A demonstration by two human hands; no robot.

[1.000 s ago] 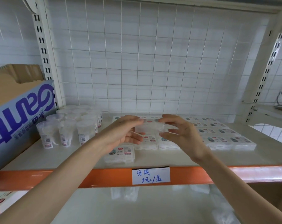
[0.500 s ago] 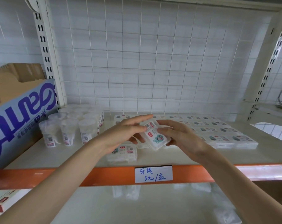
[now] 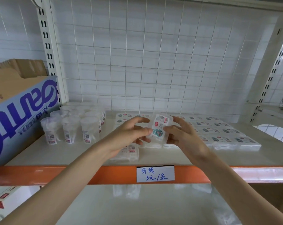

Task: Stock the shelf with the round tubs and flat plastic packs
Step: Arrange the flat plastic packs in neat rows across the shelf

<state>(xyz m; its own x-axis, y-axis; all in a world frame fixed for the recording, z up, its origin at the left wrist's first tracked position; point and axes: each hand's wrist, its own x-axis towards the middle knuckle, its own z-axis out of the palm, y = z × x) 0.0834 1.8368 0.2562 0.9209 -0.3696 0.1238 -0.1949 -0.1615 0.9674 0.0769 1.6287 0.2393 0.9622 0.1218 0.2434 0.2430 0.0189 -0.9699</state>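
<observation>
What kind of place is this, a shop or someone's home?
Most likely a shop: a handwritten white price tag on the orange shelf edge, rows of identical flat clear plastic packs, and round clear plastic tubs.

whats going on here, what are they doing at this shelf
A person is stocking a pale shelf with an orange front rail. The left hand and right hand hold one flat clear plastic pack with a colourful label, raised above the rows of matching packs lying on the shelf. Round clear plastic tubs stand clustered to the left, beside a blue-and-white cardboard box.
</observation>
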